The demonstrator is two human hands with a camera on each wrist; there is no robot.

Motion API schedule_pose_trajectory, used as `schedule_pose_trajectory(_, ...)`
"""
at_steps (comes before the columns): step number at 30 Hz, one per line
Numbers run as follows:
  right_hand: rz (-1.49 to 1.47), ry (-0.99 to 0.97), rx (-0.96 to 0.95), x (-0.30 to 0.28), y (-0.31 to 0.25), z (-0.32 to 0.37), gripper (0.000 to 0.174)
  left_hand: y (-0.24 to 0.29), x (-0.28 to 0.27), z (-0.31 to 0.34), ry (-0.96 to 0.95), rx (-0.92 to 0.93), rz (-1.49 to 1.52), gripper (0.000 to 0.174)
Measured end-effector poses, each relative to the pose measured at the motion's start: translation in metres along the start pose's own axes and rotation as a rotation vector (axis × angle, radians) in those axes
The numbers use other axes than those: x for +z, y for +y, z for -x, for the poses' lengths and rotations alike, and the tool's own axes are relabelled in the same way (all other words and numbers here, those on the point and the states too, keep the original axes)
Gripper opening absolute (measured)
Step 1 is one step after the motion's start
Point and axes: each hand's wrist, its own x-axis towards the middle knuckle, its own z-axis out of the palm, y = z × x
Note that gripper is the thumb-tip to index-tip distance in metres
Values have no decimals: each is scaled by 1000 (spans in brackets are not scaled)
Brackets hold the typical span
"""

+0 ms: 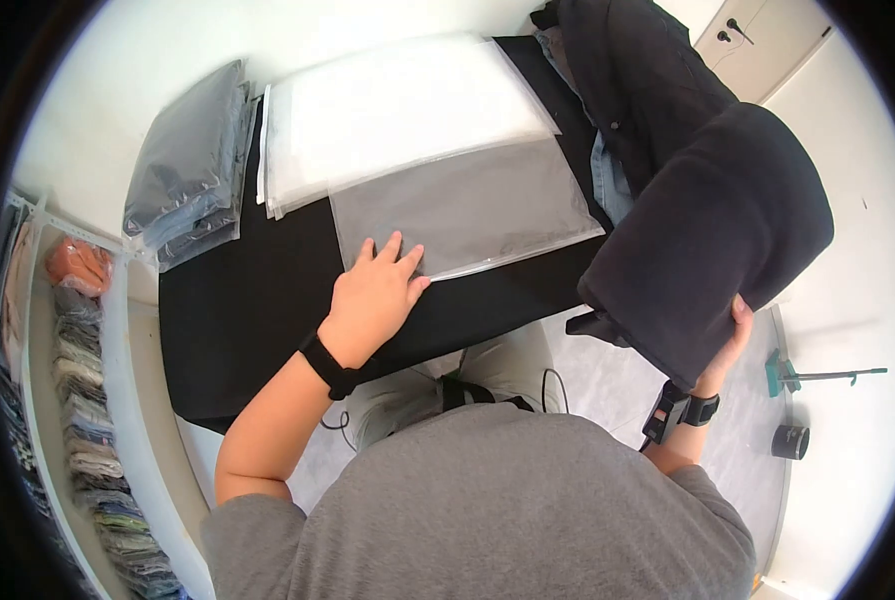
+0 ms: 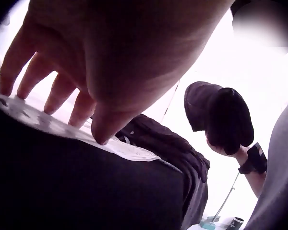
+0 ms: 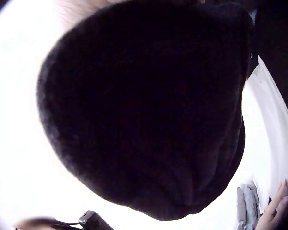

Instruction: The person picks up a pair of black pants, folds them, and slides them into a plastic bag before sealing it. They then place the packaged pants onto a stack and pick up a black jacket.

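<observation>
"What is done, at the upper left of the frame?"

"There I have a stack of filled bags (image 1: pixel 187 160); I judge this portion is finished."

"And in the middle?"

"A flat bag (image 1: pixel 467 210) lies partly over the white bags (image 1: pixel 397 110), and it looks unfilled. My left hand (image 1: pixel 372 305) is wide, its fingers spread forward, with the tips touching the bag's near left part."

"And at the right of the frame?"

"My right hand (image 1: pixel 722 350) grips the folded black garment (image 1: pixel 717 230) by its lower edge, raised beside the table (image 1: pixel 257 310). It is outside any bag, so I think this one is not complete. The clothes (image 1: pixel 657 80) at the upper right also look unbagged."
</observation>
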Motion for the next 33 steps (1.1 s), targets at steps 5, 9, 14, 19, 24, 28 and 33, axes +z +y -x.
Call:
schedule_pose_trajectory(5, 28, 3, 2, -11, -5, 5, 49, -1, 8, 2, 196, 77, -64, 31)
schedule_pose_trajectory(9, 80, 14, -3, -4, -10, 16, 54, -1, 8, -1, 147, 163, -44, 11)
schedule_pose_trajectory(14, 101, -8, 15, -2, -11, 23, 56, -6, 8, -8, 259, 98, 210, 5)
schedule_pose_trajectory(19, 124, -89, 80, 1, -10, 29, 56, -10, -4, -11, 199, 139, 251, 14)
schedule_pose_trajectory(24, 134, -161, 142, 22, -10, 39, 55, -13, -19, -14, 278, 318, 231, 44)
schedule_pose_trajectory(28, 263, -329, 191, 44, -3, 43, 57, -10, -33, -21, 317, 382, 244, 66)
schedule_pose_trajectory(33, 567, -553, 162, 67, 16, 43, 72, -13, -41, -46, 277, 386, 388, 75)
